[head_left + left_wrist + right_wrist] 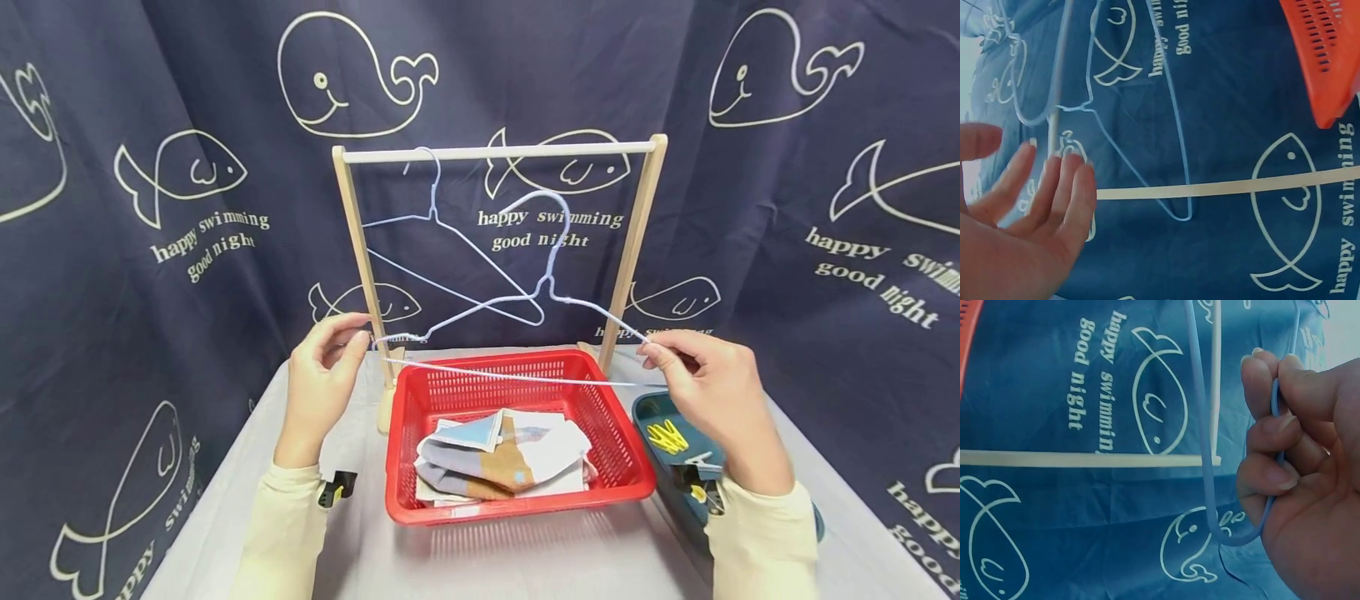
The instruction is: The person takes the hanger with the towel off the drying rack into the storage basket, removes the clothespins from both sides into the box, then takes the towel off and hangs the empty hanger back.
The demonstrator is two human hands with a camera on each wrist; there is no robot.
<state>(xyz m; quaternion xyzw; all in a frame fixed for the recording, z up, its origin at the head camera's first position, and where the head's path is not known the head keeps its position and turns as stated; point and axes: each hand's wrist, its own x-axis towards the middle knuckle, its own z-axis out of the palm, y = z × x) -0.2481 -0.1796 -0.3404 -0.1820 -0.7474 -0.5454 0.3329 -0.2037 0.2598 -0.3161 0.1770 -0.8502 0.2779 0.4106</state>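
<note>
My right hand [708,387] grips the right shoulder of a light-blue clothes hanger [556,250], its thumb and curled fingers around the wire. In the right wrist view, the rounded end of this hanger [1207,444] loops below the fingers. The hanger is raised above the red basket, hook upward. At its left end is my left hand [322,375], thumb and fingertips close beside the wire. The left wrist view shows that hand's fingers loosely spread with nothing between them. A second blue hanger [433,215] hangs from the white rod [525,152] behind.
The red basket [397,475] holds folded cloth [502,458] with a patterned print. On the right, a dark teal tray [645,408] has yellow clips [666,437] in it, partly covered by my right arm. The rack's wooden posts [637,225] stand behind the basket, before a whale-print curtain.
</note>
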